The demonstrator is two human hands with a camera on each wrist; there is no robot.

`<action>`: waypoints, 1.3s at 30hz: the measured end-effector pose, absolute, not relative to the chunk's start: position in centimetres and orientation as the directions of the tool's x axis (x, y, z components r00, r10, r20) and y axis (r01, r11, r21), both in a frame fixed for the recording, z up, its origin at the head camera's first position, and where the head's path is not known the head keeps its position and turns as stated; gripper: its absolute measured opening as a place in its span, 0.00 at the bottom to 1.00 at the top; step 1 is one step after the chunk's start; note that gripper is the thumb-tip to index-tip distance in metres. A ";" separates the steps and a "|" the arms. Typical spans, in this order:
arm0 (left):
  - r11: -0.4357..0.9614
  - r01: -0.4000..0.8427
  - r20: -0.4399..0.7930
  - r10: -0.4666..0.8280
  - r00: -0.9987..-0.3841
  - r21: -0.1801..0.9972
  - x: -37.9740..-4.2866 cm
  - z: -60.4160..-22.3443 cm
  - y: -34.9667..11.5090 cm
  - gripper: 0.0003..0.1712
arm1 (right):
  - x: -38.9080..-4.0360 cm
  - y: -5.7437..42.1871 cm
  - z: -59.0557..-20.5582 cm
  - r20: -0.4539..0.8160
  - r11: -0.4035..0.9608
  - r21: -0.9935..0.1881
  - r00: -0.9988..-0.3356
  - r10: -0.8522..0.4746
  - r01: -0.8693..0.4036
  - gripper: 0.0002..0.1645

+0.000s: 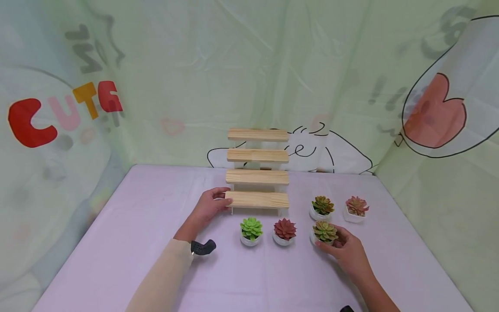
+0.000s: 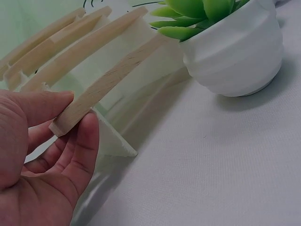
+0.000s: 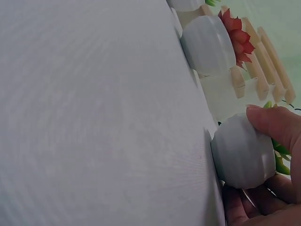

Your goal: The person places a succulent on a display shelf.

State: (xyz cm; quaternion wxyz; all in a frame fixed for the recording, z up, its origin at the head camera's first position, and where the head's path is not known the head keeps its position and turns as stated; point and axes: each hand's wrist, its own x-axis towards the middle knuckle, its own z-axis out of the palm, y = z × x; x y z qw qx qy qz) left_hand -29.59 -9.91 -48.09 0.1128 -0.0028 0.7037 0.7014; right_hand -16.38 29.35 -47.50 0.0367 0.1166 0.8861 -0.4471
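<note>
A tiered stand [image 1: 257,177] with several wooden shelves stands at the back middle of the table. My left hand [image 1: 212,207] pinches the left end of its lowest shelf [image 2: 101,87], thumb on top and fingers beneath. At the front right, my right hand [image 1: 351,251] grips a white pot [image 3: 243,153] holding a pale green succulent [image 1: 325,231], thumb and fingers on opposite sides. In front of the stand sit a bright green succulent [image 1: 251,228] and a dark red one [image 1: 285,229], each in a round white pot.
Behind the gripped pot stands a green-orange succulent [image 1: 322,205] in a white pot. To its right is a pink succulent [image 1: 356,206] in an angular white pot. A pale cloth covers the table [image 1: 163,195]; a printed curtain [image 1: 175,86] hangs behind and at both sides.
</note>
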 end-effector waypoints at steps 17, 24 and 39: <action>-0.035 -0.187 -0.180 0.151 -0.972 0.982 -29.5 -47.9 -9.9 0.27 | -16.4 28.0 -46.8 -0.147 0.516 -0.826 -0.971 0.187 0.225 0.53; -0.039 -0.193 -0.184 0.161 -0.970 0.980 -29.6 -47.9 -10.0 0.26 | -17.1 27.0 -46.1 -0.113 0.447 -0.876 -0.979 0.171 0.180 0.52; -0.022 -0.179 -0.173 0.157 -0.972 0.984 -29.6 -48.0 -9.9 0.27 | -19.1 24.2 -43.7 -0.064 0.419 -0.900 -0.988 0.140 0.118 0.49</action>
